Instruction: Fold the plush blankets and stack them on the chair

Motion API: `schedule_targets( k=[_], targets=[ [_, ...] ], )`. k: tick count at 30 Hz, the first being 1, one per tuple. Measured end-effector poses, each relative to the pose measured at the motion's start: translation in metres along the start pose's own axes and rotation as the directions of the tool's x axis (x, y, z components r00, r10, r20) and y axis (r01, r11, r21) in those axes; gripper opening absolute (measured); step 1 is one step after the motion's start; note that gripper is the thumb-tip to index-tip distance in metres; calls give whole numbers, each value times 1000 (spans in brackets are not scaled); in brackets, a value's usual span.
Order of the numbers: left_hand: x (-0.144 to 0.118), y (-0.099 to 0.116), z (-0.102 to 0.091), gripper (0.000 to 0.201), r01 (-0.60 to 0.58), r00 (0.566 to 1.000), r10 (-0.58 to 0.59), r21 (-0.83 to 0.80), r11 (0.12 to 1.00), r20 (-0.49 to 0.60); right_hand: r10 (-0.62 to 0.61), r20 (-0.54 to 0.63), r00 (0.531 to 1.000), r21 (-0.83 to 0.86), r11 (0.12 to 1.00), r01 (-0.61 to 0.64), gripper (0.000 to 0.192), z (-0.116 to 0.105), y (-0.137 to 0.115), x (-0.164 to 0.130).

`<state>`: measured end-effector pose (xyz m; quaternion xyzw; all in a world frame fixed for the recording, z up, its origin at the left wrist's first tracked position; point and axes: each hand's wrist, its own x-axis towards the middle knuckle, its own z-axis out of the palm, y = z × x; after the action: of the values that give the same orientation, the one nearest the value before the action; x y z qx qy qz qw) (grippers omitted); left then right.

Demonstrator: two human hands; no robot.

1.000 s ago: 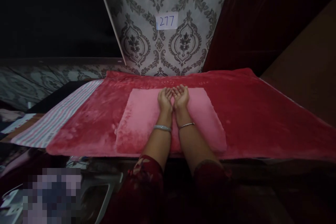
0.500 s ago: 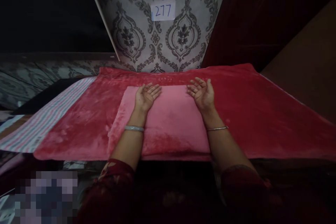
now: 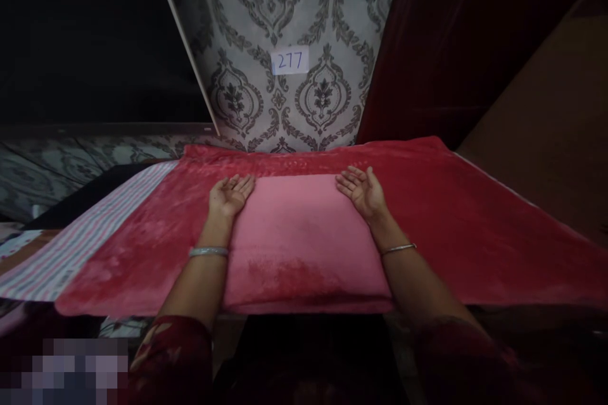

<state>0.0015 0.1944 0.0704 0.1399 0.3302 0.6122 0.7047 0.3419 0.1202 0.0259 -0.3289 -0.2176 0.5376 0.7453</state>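
Note:
A folded pink cloth (image 3: pixel 304 221), plush and smooth, lies on a red plush blanket (image 3: pixel 451 234) spread over the table. My left hand (image 3: pixel 229 196) is palm up at the cloth's upper left corner, its fingers stretched towards the cloth and nothing in it. At the upper right corner, my right hand (image 3: pixel 363 191) also lies palm up with fingers spread, holding nothing. Both forearms run along the cloth's side edges. A darker red patch shows near the cloth's front edge.
A striped cloth (image 3: pixel 104 228) sticks out from under the blanket on the left. Behind stand a dark screen (image 3: pixel 95 38), patterned wallpaper with a paper marked 277 (image 3: pixel 290 60), and a dark red panel (image 3: pixel 437 44) at the right.
My left hand has moved outward to the left, off the cloth's top to its side. The cloth's left side now looks straighter. The view has tilted up slightly.

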Motion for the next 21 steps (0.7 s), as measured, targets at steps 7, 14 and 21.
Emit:
schedule_targets(
  k=[7, 14, 21],
  targets=[
    [16, -11, 53, 31, -35, 999, 35, 25, 999, 0, 67, 75, 995, 80, 994, -73, 28, 91, 9, 19],
    [33, -43, 39, 32, 80, 997, -80, -41, 996, 19, 337, 81, 938, 402, 850, -340, 51, 82, 52, 32],
    [35, -34, 26, 17, 50, 996, -47, -43, 998, 74, 226, 27, 974, 498, 841, -209, 50, 50, 39, 48]
  ],
)
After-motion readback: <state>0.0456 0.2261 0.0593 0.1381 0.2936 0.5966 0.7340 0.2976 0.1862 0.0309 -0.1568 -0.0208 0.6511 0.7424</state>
